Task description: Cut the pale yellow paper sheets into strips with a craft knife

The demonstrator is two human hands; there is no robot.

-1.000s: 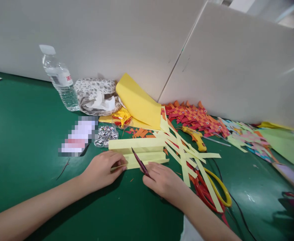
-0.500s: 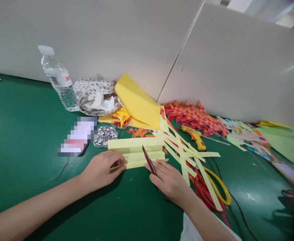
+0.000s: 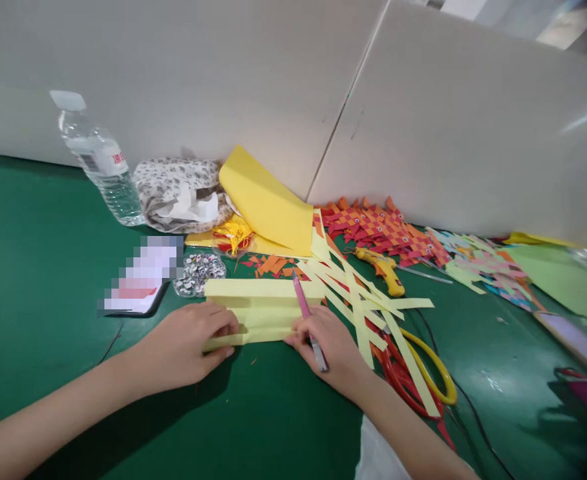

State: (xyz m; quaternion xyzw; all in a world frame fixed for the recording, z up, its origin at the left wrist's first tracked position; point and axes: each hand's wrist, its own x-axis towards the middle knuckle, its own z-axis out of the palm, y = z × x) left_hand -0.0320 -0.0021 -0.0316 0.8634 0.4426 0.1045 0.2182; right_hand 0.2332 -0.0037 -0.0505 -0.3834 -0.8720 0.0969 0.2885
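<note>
A folded pale yellow paper (image 3: 261, 308) lies on the green table (image 3: 48, 267) in front of me. My left hand (image 3: 188, 343) presses its left end flat, fingers curled onto the near edge. My right hand (image 3: 328, 347) rests on the paper's right end and grips a thin pink pen-like tool (image 3: 308, 320), whose tip points away from me across the paper.
Loose pale yellow strips (image 3: 363, 303) lie crossed to the right over red and yellow scissors (image 3: 423, 373). Behind are a water bottle (image 3: 98, 160), a patterned pouch (image 3: 178, 190), a yellow sheet (image 3: 268, 203), googly eyes (image 3: 198, 270), a yellow glue gun (image 3: 378, 267), woven paper fish (image 3: 383, 230) and white boards (image 3: 273, 87).
My right hand has slid right along the folded paper with the pink tool, which now stands more upright. The left hand stays on the left end. The view shifted slightly right.
</note>
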